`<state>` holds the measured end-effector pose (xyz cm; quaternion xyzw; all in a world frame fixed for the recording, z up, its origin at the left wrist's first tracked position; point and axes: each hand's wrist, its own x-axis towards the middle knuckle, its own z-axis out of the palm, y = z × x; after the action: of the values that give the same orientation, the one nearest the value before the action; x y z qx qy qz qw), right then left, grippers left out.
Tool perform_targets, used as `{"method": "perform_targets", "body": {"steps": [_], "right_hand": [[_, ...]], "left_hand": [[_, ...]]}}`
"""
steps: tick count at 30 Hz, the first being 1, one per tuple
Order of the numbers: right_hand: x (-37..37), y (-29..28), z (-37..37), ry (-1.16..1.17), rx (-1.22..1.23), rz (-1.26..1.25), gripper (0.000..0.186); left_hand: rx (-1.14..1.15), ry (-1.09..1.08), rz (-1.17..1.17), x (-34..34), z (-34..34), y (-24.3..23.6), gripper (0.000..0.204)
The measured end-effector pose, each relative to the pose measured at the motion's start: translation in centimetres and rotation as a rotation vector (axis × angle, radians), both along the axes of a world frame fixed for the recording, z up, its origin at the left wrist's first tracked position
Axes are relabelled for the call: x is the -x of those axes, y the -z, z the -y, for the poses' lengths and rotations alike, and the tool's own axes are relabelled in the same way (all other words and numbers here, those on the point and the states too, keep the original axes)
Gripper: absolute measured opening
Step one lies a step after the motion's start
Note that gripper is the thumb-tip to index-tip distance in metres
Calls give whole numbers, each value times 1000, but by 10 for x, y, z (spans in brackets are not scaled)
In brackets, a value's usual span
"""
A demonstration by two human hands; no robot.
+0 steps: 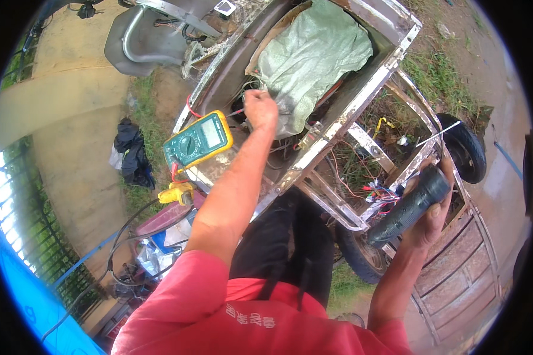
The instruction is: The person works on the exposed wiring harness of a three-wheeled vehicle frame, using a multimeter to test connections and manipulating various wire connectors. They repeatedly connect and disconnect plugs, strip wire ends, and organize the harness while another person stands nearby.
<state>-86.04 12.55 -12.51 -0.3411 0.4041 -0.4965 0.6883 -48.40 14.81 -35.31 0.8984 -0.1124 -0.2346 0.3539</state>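
Observation:
My left hand (260,110) reaches into the metal body of a vehicle (343,115), its fingers closed around a thin red probe lead among wires next to a pale green sack (314,56). A yellow-cased multimeter (197,141) rests on the frame's edge just left of that hand, with red leads trailing down. My right hand (432,207) grips a black ribbed handlebar throttle grip (410,205), held above a bundle of coloured wires (380,194) in the open frame.
A black tyre (466,148) sits at the right of the frame, another wheel (361,254) below it. Dark cloth (131,154) lies on the ground to the left. A yellow connector (175,193), cables and bags lie lower left. A fence (23,225) runs along the left.

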Motion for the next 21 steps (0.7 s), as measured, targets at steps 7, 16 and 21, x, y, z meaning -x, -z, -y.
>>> {"method": "perform_targets", "body": {"steps": [7,16,21], "right_hand": [[-135,-46,103,-200,272,-179,85],[-233,102,172,-481,374,-891,76],[-226,83,133,-781,498,-1203,63]], "left_hand": [[-385,99,157,-31,6,-8,55],[-571,131,72,-24,17,23,58],[-613,123,82,-35,10,35,51]]}}
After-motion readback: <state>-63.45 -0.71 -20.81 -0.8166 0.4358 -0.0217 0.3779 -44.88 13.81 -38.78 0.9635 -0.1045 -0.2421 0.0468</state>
